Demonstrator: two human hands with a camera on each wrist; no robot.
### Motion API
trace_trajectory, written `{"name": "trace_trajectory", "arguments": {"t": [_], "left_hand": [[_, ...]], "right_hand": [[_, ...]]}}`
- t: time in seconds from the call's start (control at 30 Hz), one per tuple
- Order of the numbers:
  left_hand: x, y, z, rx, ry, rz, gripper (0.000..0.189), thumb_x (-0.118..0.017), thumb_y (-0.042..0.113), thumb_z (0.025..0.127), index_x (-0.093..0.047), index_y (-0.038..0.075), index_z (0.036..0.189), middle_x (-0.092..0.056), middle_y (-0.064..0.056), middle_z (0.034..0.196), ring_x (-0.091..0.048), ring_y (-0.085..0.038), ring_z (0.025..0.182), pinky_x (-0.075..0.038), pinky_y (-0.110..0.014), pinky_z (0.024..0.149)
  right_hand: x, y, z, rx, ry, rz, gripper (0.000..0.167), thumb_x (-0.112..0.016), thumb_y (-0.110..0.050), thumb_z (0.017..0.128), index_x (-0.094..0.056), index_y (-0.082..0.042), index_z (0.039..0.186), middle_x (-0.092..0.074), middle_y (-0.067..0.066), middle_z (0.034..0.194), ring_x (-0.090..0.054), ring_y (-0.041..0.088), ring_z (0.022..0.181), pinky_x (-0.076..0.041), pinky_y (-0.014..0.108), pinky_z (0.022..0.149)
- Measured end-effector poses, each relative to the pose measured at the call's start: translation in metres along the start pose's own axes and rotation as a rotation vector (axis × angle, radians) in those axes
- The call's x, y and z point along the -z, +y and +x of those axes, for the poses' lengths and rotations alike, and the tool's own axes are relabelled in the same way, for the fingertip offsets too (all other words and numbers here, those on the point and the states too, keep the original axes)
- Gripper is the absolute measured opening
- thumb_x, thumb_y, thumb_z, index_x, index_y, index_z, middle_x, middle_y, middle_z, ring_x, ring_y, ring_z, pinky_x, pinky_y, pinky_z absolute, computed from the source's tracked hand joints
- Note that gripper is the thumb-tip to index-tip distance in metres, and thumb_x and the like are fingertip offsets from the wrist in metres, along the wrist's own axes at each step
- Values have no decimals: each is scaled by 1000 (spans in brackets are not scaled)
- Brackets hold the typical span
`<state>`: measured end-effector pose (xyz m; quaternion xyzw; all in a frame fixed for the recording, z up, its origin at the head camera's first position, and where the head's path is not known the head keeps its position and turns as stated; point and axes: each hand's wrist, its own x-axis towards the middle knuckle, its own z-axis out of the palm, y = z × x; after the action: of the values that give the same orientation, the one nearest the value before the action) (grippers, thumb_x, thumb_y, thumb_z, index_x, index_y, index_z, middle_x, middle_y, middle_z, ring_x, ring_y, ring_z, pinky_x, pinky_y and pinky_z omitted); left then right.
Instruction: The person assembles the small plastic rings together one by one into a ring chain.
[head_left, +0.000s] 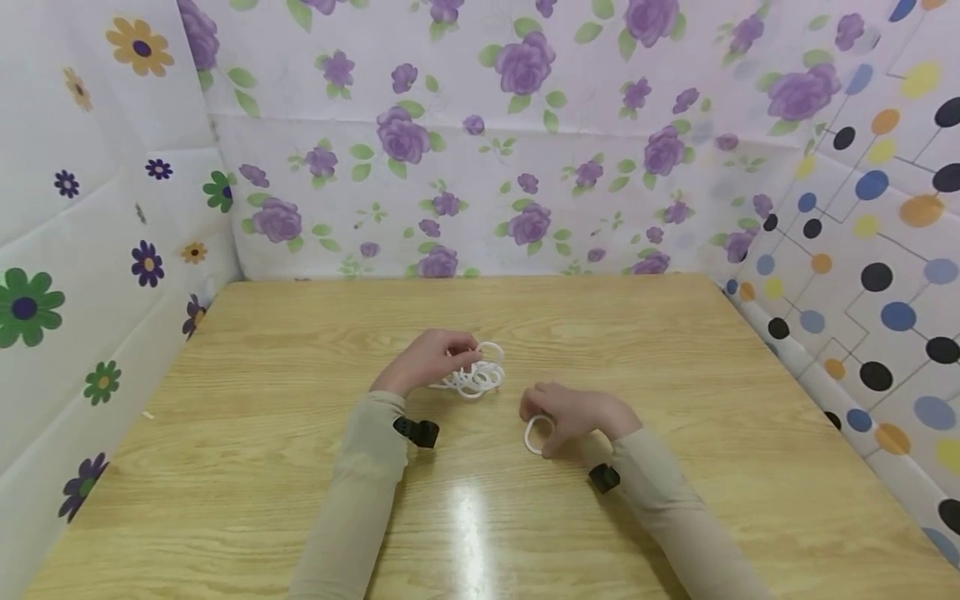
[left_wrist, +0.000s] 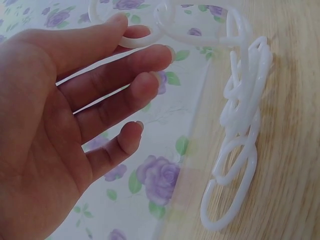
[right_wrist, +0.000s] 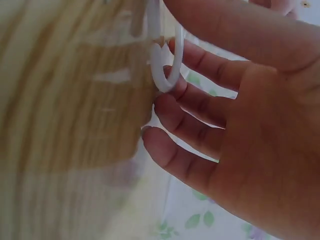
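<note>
A white plastic chain point(head_left: 474, 385) lies bunched on the table, its oval links heaped together. My left hand point(head_left: 429, 362) pinches a link at its end between thumb and index finger. In the left wrist view that link point(left_wrist: 134, 43) is raised and the chain point(left_wrist: 239, 117) trails down to the wood; the other fingers are loosely bent. To the right and nearer, my right hand point(head_left: 576, 413) holds a separate white link point(head_left: 529, 439) between thumb and fingers. The right wrist view shows this link's rounded end point(right_wrist: 162, 82) beside the fingertips; its top is cut off.
The wooden table point(head_left: 300, 500) is glossy and reflects light near the front. A small white scrap point(head_left: 147, 415) lies by its left edge. Patterned cloth walls stand at the back point(head_left: 480, 192), left point(head_left: 90, 225) and right point(head_left: 847, 275).
</note>
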<state>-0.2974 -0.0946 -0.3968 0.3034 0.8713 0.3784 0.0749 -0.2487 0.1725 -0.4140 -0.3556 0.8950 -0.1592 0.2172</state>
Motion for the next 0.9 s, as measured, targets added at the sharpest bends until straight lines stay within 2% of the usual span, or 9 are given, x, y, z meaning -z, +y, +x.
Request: {"name": "trace_trajectory", "arguments": {"t": [0.13,0.2,0.33,0.43,0.6,0.77,0.9], "left_hand": [[1,0,-1,19,-2,-7,23,-54,31,100,-69,13,103,-69,-4,85,-64,-32,83,-46,-32,72],[2,0,-1,26,-2,-12,23,-54,31,100,-69,13,103,-70,-6,87,-64,-33,85,-46,-33,73],[3,-2,0,20,-3,-8,24,-54,31,100,-69,12,104,-71,-10,90,-63,-30,84,-46,-33,74],[3,-1,0,5,0,8,24,-55,31,100,-69,11,103,-71,-11,89,-62,-24,81,-46,-32,74],[5,-2,-1,2,11,23,21,-56,30,99,-69,14,100,-72,-9,87,-62,-17,78,-47,-32,74],[5,-6,0,-16,44,43,21,-56,30,99,-69,14,100,-72,-4,86,-62,-12,77,-49,-32,75],[7,-5,-2,-30,94,50,20,-57,30,98,-69,14,97,-71,-6,86,-59,-12,75,-49,-31,74]], "right_hand": [[-2,1,4,23,17,-9,34,-80,-15,76,-59,-11,102,-55,2,98,-49,11,89,-42,23,81],[-1,1,6,45,28,-32,24,-75,-12,80,-60,-10,99,-56,1,93,-50,9,85,-42,21,77],[2,1,10,35,44,-43,6,-66,-14,91,-61,-13,91,-56,-5,82,-47,5,75,-41,21,70],[8,2,13,15,86,-35,13,-62,-19,95,-60,-15,83,-52,-8,73,-45,5,67,-39,21,65],[24,5,19,24,242,20,22,-58,-17,96,-57,-13,75,-49,-5,70,-43,8,65,-37,23,63],[40,9,27,-12,400,121,13,-61,-18,95,-65,-12,84,-58,0,76,-47,11,68,-41,26,64],[49,7,34,-59,468,251,9,-64,-20,94,-65,-11,91,-62,2,80,-52,13,70,-44,28,65]]}}
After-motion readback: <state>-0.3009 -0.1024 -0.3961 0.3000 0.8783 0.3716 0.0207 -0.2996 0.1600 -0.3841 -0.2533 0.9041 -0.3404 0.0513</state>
